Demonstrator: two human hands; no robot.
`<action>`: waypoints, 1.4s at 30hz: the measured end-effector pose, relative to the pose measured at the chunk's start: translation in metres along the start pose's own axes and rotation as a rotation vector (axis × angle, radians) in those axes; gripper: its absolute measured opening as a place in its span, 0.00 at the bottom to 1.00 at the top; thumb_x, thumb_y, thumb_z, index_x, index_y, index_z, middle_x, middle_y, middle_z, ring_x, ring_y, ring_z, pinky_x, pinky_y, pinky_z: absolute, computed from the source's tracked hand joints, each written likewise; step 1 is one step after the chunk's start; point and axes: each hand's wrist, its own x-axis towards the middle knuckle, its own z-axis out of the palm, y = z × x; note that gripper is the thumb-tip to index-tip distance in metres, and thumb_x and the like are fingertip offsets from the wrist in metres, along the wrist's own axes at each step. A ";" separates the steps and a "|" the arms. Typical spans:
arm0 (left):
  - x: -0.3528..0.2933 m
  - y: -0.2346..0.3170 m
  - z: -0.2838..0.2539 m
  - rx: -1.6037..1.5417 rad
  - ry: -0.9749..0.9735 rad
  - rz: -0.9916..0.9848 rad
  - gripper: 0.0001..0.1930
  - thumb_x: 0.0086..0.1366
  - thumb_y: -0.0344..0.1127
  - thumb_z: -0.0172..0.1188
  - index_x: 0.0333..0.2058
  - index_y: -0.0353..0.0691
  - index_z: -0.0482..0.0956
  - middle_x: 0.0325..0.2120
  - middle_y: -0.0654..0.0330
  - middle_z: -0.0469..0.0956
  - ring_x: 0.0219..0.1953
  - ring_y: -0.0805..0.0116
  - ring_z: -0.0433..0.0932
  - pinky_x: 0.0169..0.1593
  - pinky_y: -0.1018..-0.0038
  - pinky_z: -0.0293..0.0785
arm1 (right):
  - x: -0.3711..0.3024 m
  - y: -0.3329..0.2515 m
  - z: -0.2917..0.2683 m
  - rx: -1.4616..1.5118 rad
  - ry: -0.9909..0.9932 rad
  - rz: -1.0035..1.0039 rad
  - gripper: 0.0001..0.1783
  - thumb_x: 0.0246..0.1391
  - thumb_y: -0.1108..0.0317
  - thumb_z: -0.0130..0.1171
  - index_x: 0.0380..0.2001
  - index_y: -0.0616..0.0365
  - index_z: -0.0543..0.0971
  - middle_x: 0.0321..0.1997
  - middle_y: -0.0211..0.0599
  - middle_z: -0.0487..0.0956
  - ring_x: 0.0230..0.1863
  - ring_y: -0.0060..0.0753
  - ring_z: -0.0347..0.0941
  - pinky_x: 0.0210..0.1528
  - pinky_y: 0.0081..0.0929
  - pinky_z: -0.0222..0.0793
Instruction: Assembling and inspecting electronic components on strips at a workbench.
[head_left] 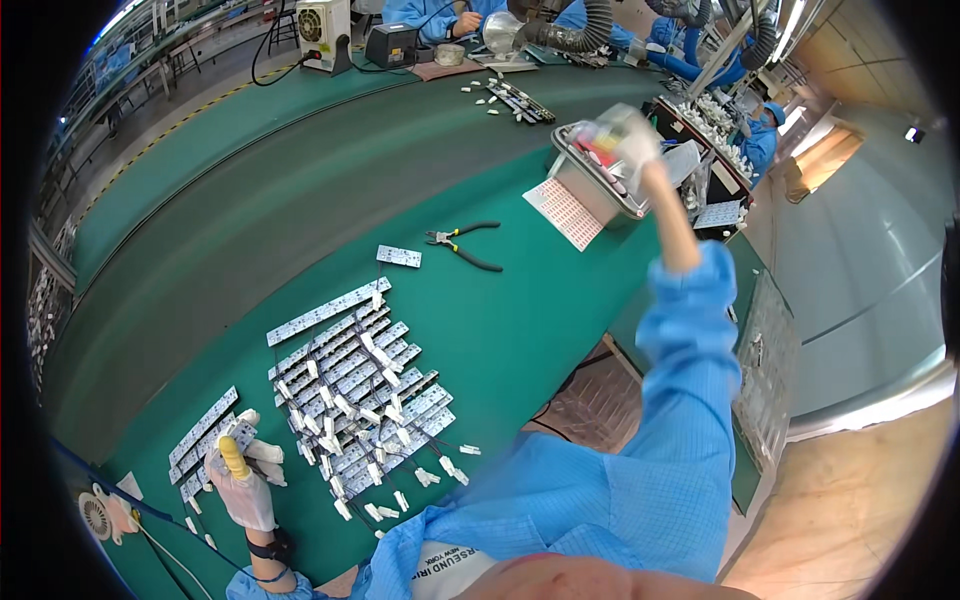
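My left hand [243, 475], in a white glove with a yellow finger cover, is closed at the lower left. A small circuit board [243, 432] shows between its thumb and fingers. Right beside it lie a few narrow circuit board strips [203, 428]. My right hand [632, 145], smeared by motion, is stretched far out over a plastic bin [590, 190] holding colourful items; its fingers cannot be made out. Between my arms lies a batch of circuit board strips [345, 375] with dark wires and white connectors [380, 355].
Cutting pliers [465, 245] and a short board [399, 256] lie on the green table [500, 340]. A red-printed label sheet [565, 212] leans by the bin. Beyond runs a dark conveyor belt [330, 160]. A small fan [96, 515] stands lower left. Co-workers in blue work at the back.
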 end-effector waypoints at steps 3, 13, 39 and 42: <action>0.003 0.003 0.005 0.028 0.015 0.004 0.29 0.70 0.55 0.35 0.42 0.34 0.75 0.13 0.63 0.73 0.09 0.79 0.64 0.12 0.83 0.56 | 0.061 -0.026 -0.062 -0.682 0.694 -0.237 0.49 0.38 0.54 0.71 0.61 0.60 0.59 0.57 0.55 0.67 0.55 0.48 0.67 0.54 0.39 0.66; 0.004 0.001 0.007 -0.009 0.079 -0.050 0.30 0.70 0.57 0.35 0.40 0.35 0.76 0.13 0.63 0.74 0.10 0.79 0.66 0.13 0.84 0.58 | -0.065 -0.092 0.144 -0.485 -0.306 -0.761 0.17 0.46 0.62 0.64 0.42 0.46 0.78 0.56 0.36 0.69 0.53 0.45 0.69 0.54 0.36 0.67; 0.011 0.042 0.031 0.313 -0.697 -0.167 0.26 0.68 0.54 0.37 0.45 0.36 0.71 0.36 0.52 0.74 0.39 0.57 0.72 0.46 0.67 0.67 | -0.233 -0.126 0.274 0.488 -1.070 -0.626 0.20 0.56 0.69 0.53 0.54 0.57 0.70 0.47 0.39 0.76 0.47 0.31 0.75 0.50 0.28 0.71; 0.009 0.030 0.038 0.175 -0.477 0.046 0.37 0.61 0.66 0.44 0.48 0.33 0.69 0.25 0.59 0.77 0.24 0.72 0.76 0.30 0.79 0.71 | -0.231 -0.114 0.278 0.623 -1.019 -0.547 0.19 0.56 0.74 0.51 0.52 0.61 0.71 0.40 0.39 0.78 0.38 0.27 0.76 0.37 0.21 0.75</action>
